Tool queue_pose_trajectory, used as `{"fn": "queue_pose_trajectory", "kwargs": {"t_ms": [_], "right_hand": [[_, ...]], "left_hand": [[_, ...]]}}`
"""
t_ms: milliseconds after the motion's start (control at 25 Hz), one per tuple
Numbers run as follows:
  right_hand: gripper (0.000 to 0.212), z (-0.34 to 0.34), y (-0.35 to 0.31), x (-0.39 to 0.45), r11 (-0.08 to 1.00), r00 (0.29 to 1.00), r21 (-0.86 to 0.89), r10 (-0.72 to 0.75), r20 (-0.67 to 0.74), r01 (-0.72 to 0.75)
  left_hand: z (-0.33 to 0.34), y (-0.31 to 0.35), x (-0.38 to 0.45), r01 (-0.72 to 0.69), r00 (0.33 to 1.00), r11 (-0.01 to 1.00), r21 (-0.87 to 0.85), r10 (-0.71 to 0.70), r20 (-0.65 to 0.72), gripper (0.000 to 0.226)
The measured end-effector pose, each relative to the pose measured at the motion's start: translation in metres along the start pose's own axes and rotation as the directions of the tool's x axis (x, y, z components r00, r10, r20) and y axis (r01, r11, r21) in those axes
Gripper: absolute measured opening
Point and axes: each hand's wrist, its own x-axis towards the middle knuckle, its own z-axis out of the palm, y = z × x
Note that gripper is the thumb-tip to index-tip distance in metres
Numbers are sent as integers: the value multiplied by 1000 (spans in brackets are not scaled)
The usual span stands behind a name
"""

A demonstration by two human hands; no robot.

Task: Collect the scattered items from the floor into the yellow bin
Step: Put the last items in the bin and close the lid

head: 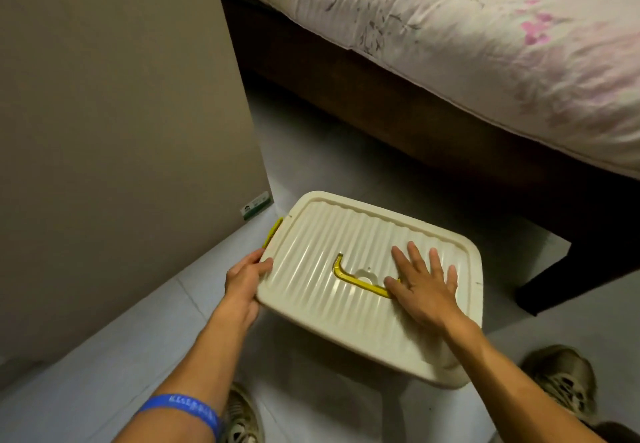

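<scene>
The bin [349,345] stands on the floor in front of me, covered by a cream ribbed lid [329,234] with a yellow carry handle [360,281] in its middle and a yellow latch [272,232] at its left end. My left hand [244,285] grips the lid's near-left edge, thumb on top and fingers underneath. My right hand [420,286] lies flat on the lid with fingers spread, covering the right end of the handle. The bin's inside is hidden. No loose items show on the floor.
A tall beige panel [114,130] rises close on the left, with a small green sticker [255,204] at its lower corner. A bed with a floral cover [485,44] on a dark frame [381,103] fills the right. My two shoes [561,382] stand on the grey tiles.
</scene>
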Motion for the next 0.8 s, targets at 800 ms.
{"fn": "queue_pose_trajectory", "kwargs": {"t_ms": [800], "right_hand": [[35,5,31,-103,214,717,921,691,93,-325]], "left_hand": [[65,-54,-56,-556,787,-173,813,207,582,66]]}}
